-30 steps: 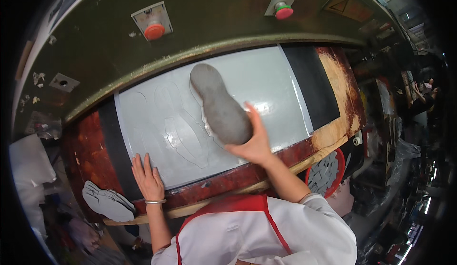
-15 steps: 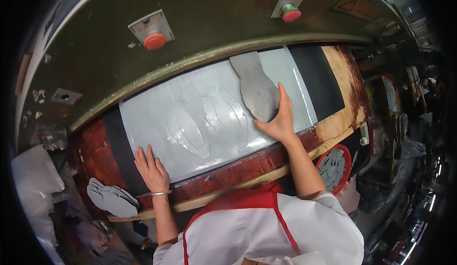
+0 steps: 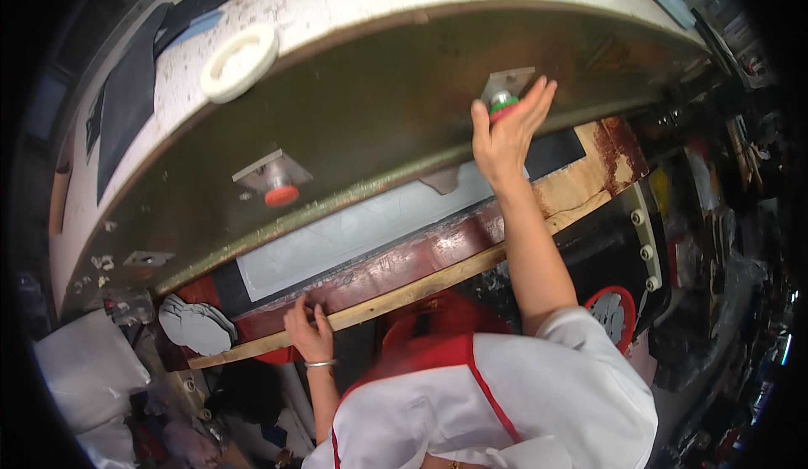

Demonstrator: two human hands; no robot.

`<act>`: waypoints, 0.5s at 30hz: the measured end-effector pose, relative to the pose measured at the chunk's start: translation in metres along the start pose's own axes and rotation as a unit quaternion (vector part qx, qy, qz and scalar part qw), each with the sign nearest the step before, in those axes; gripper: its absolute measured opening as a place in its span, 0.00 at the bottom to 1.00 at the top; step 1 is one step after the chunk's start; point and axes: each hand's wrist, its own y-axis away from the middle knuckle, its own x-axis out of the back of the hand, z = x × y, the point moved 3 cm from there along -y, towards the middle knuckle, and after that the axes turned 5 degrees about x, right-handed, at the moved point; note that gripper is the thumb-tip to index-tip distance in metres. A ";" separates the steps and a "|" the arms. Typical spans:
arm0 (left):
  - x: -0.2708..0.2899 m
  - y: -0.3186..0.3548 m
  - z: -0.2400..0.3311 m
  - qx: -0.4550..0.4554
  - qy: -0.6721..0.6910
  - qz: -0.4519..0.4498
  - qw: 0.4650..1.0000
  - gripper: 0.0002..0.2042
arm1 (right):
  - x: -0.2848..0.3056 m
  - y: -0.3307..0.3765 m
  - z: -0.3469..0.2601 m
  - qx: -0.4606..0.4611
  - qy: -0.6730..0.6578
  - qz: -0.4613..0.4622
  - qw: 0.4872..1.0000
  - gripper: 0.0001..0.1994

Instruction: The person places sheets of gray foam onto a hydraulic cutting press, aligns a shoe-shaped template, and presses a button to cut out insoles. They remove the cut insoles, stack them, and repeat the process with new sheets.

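My right hand (image 3: 507, 139) is raised to the red push button with a green collar (image 3: 503, 109) on the front of the dark green machine beam (image 3: 379, 90). Its thumb and fingers are apart on either side of the button; whether the palm presses it is hidden. My left hand (image 3: 310, 331) rests at the wooden front edge of the dark red board (image 3: 396, 260), fingers slightly bent and apart, holding nothing. Under the beam lies a light grey sheet (image 3: 337, 237) on a black mat. Only the near end of the grey shaped plate (image 3: 439, 181) shows on the sheet.
A second red button (image 3: 280, 193) sits further left on the beam. Stacked grey cut pieces (image 3: 196, 324) lie on the board's left end. A red tub (image 3: 624, 296) of grey pieces stands at lower right. A white ring (image 3: 240, 62) rests atop the machine.
My right hand has left the grey plate and gone up to the right button. My left hand has shifted from the sheet to the board's front edge. The view now takes in the machine's top.
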 end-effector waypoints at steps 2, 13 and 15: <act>-0.011 -0.015 -0.008 0.037 -0.031 -0.005 0.999 0.12 | -0.005 0.006 -0.001 0.007 -0.013 0.022 1.000 0.50; -0.009 -0.027 -0.003 0.028 -0.044 -0.039 0.998 0.06 | 0.035 0.104 -0.002 -0.124 -0.131 -0.127 0.975 0.39; -0.011 -0.024 -0.003 0.025 -0.038 -0.039 0.998 0.05 | 0.041 0.152 -0.006 -0.089 -0.134 -0.359 0.920 0.25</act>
